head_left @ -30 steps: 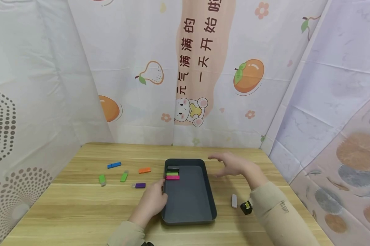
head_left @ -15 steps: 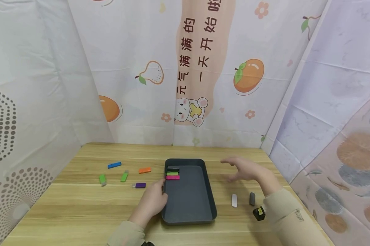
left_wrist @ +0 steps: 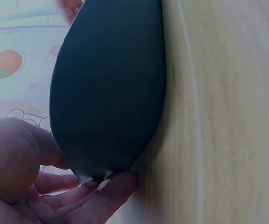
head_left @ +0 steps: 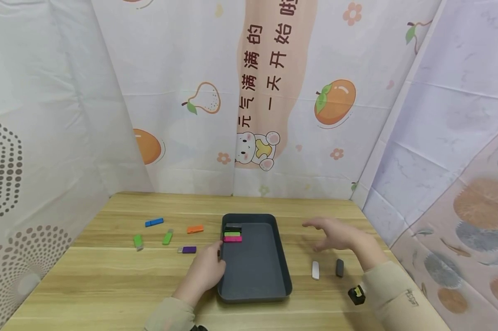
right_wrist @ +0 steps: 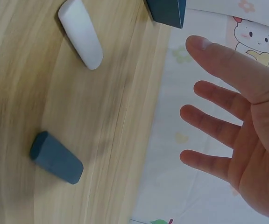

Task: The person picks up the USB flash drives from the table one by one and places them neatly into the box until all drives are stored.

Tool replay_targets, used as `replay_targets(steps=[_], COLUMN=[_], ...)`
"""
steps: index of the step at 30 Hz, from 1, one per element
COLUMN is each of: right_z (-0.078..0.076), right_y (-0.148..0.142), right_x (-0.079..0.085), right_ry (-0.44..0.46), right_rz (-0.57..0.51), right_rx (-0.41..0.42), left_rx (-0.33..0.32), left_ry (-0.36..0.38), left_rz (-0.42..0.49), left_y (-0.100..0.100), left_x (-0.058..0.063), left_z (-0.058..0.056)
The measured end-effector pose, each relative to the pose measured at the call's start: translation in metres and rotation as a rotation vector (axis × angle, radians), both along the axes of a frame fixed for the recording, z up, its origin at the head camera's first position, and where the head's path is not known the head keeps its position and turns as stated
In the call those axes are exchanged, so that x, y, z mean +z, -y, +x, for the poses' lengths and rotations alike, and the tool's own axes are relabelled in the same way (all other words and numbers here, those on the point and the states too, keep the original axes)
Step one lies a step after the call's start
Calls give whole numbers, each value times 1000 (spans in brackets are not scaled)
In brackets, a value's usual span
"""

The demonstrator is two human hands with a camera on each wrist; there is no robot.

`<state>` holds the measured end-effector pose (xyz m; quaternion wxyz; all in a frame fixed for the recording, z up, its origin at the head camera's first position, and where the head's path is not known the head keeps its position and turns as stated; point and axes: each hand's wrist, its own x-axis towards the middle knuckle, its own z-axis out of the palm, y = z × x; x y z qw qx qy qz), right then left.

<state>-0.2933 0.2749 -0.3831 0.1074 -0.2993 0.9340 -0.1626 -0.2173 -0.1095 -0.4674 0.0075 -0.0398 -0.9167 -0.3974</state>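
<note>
A dark grey tray (head_left: 254,271) lies lengthwise on the table. My left hand (head_left: 207,265) grips its left wall, the thumb over the rim and the fingers against the outside; in the left wrist view those fingers (left_wrist: 97,198) touch the wall. Inside the far left corner several USB sticks lie in a column, a pink USB stick (head_left: 232,239) nearest me, with green, black and grey ones behind. My right hand (head_left: 335,234) hovers right of the tray, fingers spread, holding nothing. Nearer me are a white USB stick (head_left: 315,270) and a dark grey USB stick (head_left: 340,268).
Left of the tray lie a blue USB stick (head_left: 154,222), an orange USB stick (head_left: 195,229), a purple USB stick (head_left: 187,249) and two green ones, the left green USB stick (head_left: 138,242) farthest out. Printed curtains (head_left: 182,179) enclose the table's back and sides.
My right hand has moved right, away from the tray, and its arm no longer covers the dark grey USB stick. The left hand, tray and sticks have not moved.
</note>
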Motion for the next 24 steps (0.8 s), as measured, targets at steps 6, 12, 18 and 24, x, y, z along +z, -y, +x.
replay_targets(steps=[6,12,18,24], right_z=[5,10,13,17], right_y=[-1,-4,-6,-8], right_x=[0,-5,-11,-18], right_ry=[-6,-9,-16,-29], right_rz=[20,58,62,89], right_rx=[17,7,46,73], left_rx=[2,-2,0,-1], left_ry=[3,6,6,1], left_rz=[3,9,11,17], left_y=[0,-1,0,0], left_x=[1,1,1,0], left_z=[1,1,1,2])
